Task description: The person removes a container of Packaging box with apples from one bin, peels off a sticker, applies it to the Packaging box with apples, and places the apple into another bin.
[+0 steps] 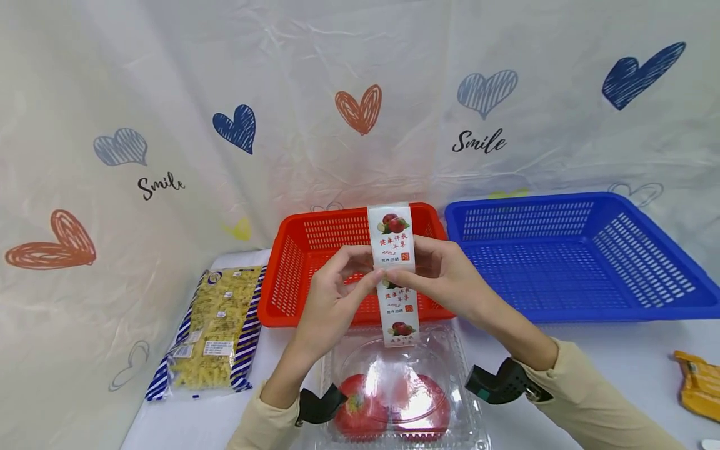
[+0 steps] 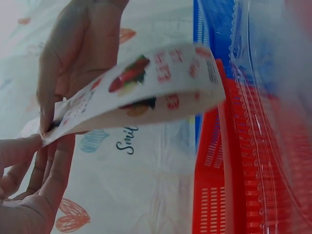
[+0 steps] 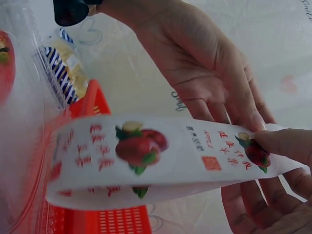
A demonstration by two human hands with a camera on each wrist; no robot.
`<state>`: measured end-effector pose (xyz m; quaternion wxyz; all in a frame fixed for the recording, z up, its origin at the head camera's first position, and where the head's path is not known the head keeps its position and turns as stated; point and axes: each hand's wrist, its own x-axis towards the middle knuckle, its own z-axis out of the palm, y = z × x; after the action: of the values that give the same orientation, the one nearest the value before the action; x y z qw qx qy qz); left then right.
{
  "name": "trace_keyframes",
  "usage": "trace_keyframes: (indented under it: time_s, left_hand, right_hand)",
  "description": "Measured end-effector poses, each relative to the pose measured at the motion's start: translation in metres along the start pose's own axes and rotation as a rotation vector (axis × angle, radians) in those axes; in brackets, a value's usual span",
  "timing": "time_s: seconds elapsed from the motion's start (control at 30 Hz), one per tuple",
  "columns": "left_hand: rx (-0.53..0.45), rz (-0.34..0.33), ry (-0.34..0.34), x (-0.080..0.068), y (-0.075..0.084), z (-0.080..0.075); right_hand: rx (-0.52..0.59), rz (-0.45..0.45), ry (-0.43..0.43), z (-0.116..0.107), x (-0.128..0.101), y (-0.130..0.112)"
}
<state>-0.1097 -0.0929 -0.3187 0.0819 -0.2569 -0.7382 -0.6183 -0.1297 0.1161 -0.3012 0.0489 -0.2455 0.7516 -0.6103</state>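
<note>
Both hands hold a strip of apple stickers upright in front of the red basket. The left hand pinches the strip's left edge between thumb and fingers. From the right side, the right hand pinches the same strip, the two thumb tips meeting on its printed face. In the right wrist view the sticker strip bends back in a loop, with apple pictures and red writing. Below the hands stands a clear plastic box with red apples inside.
Behind the hands stands a red basket, with a blue basket to its right. A bag of pasta lies at left. An orange packet lies at the right edge. A curtain printed with hearts hangs behind.
</note>
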Motion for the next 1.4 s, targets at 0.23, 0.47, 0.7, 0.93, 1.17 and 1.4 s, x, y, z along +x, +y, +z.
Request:
trace_keyframes:
  time_s: [0.23, 0.47, 0.7, 0.93, 1.17, 1.4]
  left_hand:
    - [-0.008, -0.012, -0.002, -0.002, -0.003, -0.001]
    - [-0.036, -0.036, 0.009, -0.001, -0.006, -0.003]
    - [-0.019, -0.043, 0.034, 0.0, -0.007, -0.006]
    - [-0.029, -0.027, 0.042, 0.002, -0.005, -0.004]
    - [-0.035, 0.011, 0.038, 0.002, -0.002, -0.006]
    - [-0.047, 0.02, 0.044, 0.002, 0.001, -0.005]
  right_hand:
    - [-0.002, 0.009, -0.005, 0.002, 0.001, 0.003]
    - [-0.01, -0.029, 0.038, -0.004, 0.0, 0.001]
    - [-0.156, -0.336, 0.255, -0.016, -0.006, -0.005]
    - [-0.437, -0.661, 0.217, -0.01, -0.005, -0.006]
    - [-0.532, -0.733, 0.15, -0.004, -0.002, 0.001]
    - [-0.523, -0.738, 0.102, -0.002, -0.005, 0.003]
